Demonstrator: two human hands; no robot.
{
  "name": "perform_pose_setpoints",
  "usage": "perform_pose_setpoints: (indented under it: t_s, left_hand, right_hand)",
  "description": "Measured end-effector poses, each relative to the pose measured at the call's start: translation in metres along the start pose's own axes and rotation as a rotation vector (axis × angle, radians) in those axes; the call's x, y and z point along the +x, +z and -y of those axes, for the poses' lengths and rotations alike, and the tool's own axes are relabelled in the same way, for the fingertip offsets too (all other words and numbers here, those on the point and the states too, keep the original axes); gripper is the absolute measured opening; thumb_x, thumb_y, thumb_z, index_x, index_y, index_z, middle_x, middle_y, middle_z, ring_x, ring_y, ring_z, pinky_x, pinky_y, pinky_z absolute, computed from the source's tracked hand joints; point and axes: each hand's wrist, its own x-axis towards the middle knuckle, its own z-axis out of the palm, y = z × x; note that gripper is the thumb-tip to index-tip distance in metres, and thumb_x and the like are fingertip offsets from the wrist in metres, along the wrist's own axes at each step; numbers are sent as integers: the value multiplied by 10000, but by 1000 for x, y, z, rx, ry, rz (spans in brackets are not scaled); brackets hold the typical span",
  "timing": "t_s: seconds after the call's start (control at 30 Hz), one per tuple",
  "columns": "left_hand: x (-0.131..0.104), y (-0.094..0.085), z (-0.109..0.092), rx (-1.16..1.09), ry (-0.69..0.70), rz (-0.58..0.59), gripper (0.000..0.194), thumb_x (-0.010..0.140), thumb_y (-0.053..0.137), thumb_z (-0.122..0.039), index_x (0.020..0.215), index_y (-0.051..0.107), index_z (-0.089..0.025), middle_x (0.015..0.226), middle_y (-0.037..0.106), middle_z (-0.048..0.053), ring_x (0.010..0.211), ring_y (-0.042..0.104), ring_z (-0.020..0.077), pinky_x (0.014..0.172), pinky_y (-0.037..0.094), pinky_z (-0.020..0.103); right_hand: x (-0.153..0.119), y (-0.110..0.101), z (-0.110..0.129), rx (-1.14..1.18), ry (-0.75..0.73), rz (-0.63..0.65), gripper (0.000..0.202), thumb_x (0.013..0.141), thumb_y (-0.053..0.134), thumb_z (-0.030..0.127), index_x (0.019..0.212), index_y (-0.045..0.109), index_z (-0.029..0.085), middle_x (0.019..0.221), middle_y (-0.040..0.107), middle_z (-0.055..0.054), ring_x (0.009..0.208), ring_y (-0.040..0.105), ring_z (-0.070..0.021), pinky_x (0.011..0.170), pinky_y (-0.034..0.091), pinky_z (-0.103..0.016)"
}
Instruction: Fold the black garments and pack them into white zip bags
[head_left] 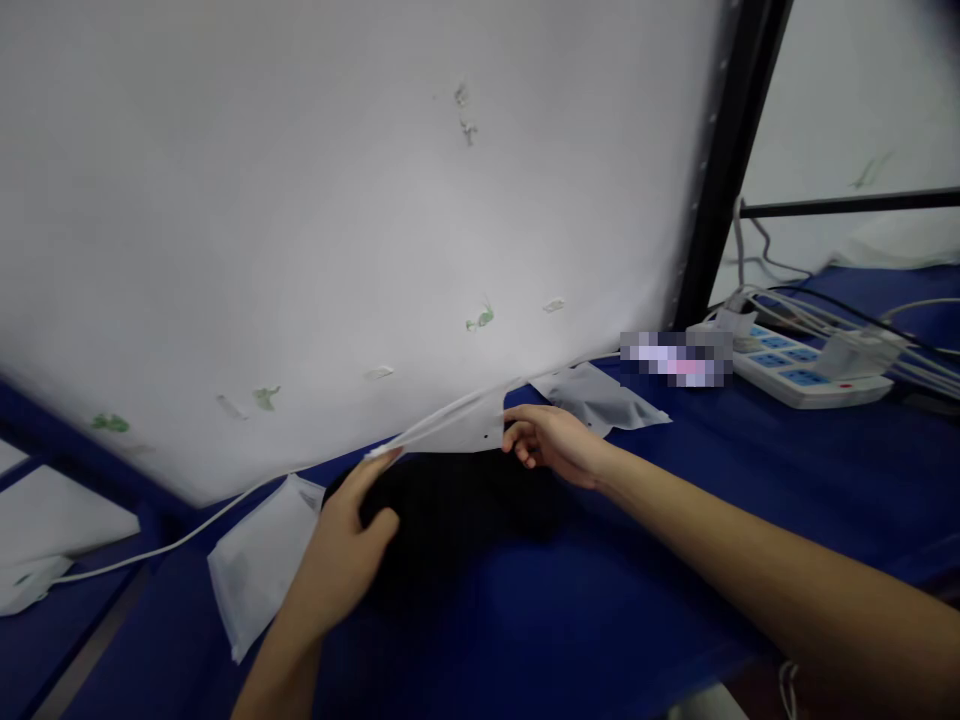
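A whitish translucent plastic bag [457, 428] stands raised in front of the white panel, between my two hands. My right hand [551, 440] has its fingers curled at the bag's right edge, seemingly pinching it. At the left corner, my left hand [341, 545] touches the bag with its fingertips, the thumb held apart. Beneath the bag lies a black, soft-looking item [457, 510], dark and without clear detail, with the left hand at its edge. Another translucent bag [262, 560] lies left of my left hand, and a further clear bag [600, 395] lies behind my right hand.
A large white panel [360, 200] rises behind the blue tabletop [750, 480]. To the right sits a power strip [810, 365] with plugs and tangled cables. A white cable [202, 525] runs along the panel's foot. A black post [731, 160] borders the panel.
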Motion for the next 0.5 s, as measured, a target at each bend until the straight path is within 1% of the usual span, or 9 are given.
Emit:
perform_pose_setpoints:
  t_s: [0.07,0.17,0.2,0.27,0.33,0.4,0.43,0.5]
  left_hand:
    - [2,-4,11,-302,-182,-49,569,684,557,-207,1245,657,-215,1298,660,45,1278,544,292,1115,395,428]
    - [0,0,20,-728,-442,-134,475,661,642,-256,1129,693,-191,1155,727,58,1154,635,291,971,521,380]
    - [-1,2,20,-841,-509,-145,430,662,664,-265,1084,700,-190,1120,737,54,1124,652,281,938,540,361]
    - [-1,6,19,-1008,-608,-137,329,684,685,-284,999,703,-191,1051,748,47,1069,678,257,891,560,332]
    - [-1,8,19,-1075,-664,-116,267,712,685,-310,950,698,-191,969,752,46,1000,700,240,843,575,317]
    - [0,10,20,-1042,-692,-78,263,732,665,-345,936,692,-180,892,747,57,921,714,241,789,586,322]
    - [1,10,22,-978,-697,-60,274,743,645,-370,924,690,-169,855,743,67,878,717,246,760,590,330]
    - [1,9,25,-700,-647,-14,306,777,571,-403,898,692,-149,791,735,83,793,715,250,698,590,342]
  right_hand:
    - [-6,4,1,-29,-19,76,231,871,620,368,995,631,173,862,696,-76,646,586,-126,556,477,-235]
    - [-15,13,-1,-91,0,184,299,872,654,393,1077,620,179,1094,668,-107,838,635,-155,699,544,-267]
    - [-18,17,-3,-119,-4,203,334,872,656,404,1117,608,182,1136,645,-110,877,635,-163,719,553,-276]
    - [-20,22,-7,-197,-61,206,454,861,666,434,1233,550,202,1151,610,-105,895,624,-176,705,565,-293]
    - [-19,24,-12,-310,-153,169,604,832,691,475,1337,468,229,1151,575,-98,891,612,-187,699,572,-320]
    - [-16,23,-17,-425,-219,74,729,795,713,524,1399,413,248,1224,515,-111,925,605,-201,762,574,-363]
    - [-13,22,-19,-467,-231,7,782,781,715,549,1429,385,260,1291,463,-125,967,602,-213,813,566,-387]
    - [-9,18,-23,-531,-226,-122,853,771,708,578,1475,337,271,1389,358,-148,1052,587,-239,904,536,-420]
